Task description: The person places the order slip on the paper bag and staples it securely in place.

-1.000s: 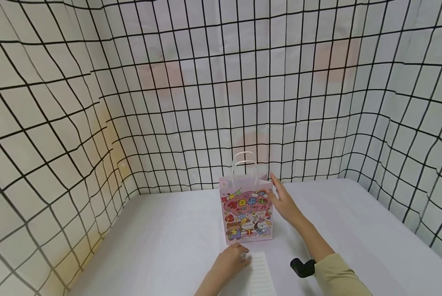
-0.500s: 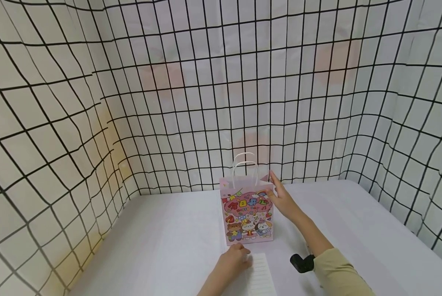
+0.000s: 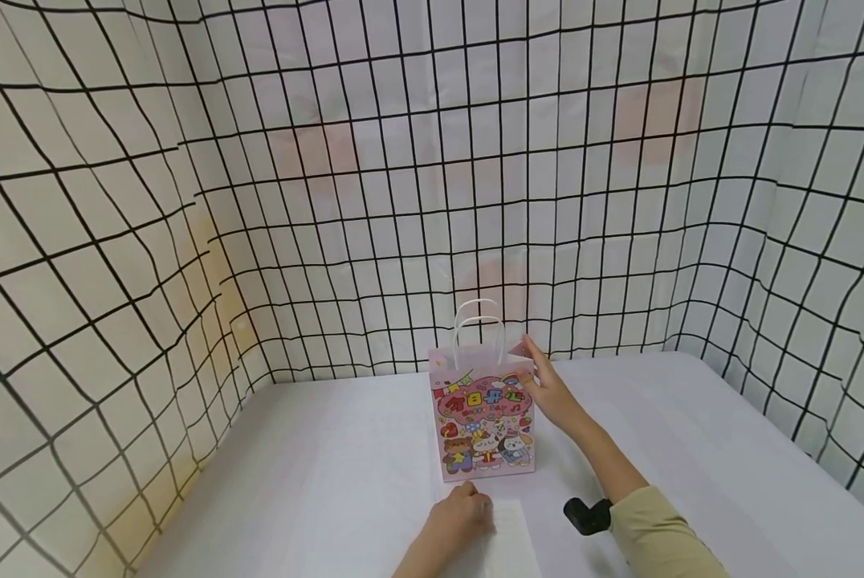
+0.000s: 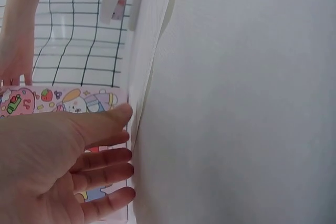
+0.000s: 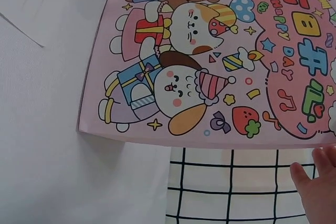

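A pink paper gift bag [image 3: 482, 421] with cartoon animals and two white handles stands upright on the white table. My right hand [image 3: 555, 397] is at its right side, fingers extended along the upper edge. In the right wrist view the fingertips [image 5: 297, 169] are right at the bag's side. My left hand [image 3: 457, 518] is low in front of the bag, at the left edge of a white lined sheet of paper [image 3: 511, 542]. The left wrist view shows its fingers extended and apart, fingertips [image 4: 125, 113] close to the table surface, and the sheet's edge slightly raised.
Black grid-patterned white walls [image 3: 417, 201] surround the table [image 3: 316, 466] at the back and both sides. A black device [image 3: 587, 516] sits at the right wrist, by the light tan sleeve [image 3: 659, 534].
My left hand has shifted slightly right and down over the sheet's upper left edge. My right hand stays at the bag's side, and the bag has hardly moved.
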A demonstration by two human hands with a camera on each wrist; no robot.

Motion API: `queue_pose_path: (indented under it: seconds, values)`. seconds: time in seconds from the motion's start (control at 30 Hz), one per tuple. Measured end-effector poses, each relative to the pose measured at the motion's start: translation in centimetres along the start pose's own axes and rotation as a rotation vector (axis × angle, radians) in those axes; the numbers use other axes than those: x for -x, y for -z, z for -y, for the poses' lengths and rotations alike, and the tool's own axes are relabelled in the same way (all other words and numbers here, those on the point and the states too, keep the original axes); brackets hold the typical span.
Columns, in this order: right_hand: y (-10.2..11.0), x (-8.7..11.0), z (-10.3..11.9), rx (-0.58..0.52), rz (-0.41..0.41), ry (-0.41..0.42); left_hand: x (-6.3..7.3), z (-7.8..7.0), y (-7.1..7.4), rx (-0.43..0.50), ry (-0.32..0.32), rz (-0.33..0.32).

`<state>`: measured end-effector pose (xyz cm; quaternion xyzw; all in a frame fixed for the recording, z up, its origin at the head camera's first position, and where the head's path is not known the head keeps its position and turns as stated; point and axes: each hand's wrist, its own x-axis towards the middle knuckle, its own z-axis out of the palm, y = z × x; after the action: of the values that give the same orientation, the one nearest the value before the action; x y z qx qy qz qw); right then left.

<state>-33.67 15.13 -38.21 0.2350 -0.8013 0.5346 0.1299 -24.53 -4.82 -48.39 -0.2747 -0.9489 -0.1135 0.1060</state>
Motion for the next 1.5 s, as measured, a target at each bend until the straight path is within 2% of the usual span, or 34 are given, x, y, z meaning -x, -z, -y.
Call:
queue_pose_path:
  seconds: [0.1,0.2,0.33,0.4,1.0,1.2,1.5]
  values:
    - [0.1,0.3,1.7,-0.005,0.000,-0.015,0.1,-0.2,0.0,-0.023,0.002,-0.014]
    - [0.1,0.2,1.9,-0.001,-0.003,-0.027,0.1,-0.4,0.0,-0.028,0.012,-0.015]
    - [-0.1,-0.5,-0.2,0.016,-0.023,-0.016,0.0,-0.4,0.0,-0.010,0.042,0.009]
    - [-0.2,-0.6,-0.4,0.027,-0.035,-0.007,0.0,-0.4,0.1,0.001,0.056,0.016]
    - [-0.3,-0.6,0.0,0.022,-0.059,-0.024,-0.1,-0.2,0.0,0.194,0.097,0.044]
    - [-0.4,-0.7,-0.1,0.000,-0.070,-0.046,-0.2,-0.3,0.1,0.231,0.091,0.027]
    - [-0.6,-0.5,-0.1,-0.027,-0.071,-0.081,-0.7,-0.2,0.6,0.318,0.116,0.009]
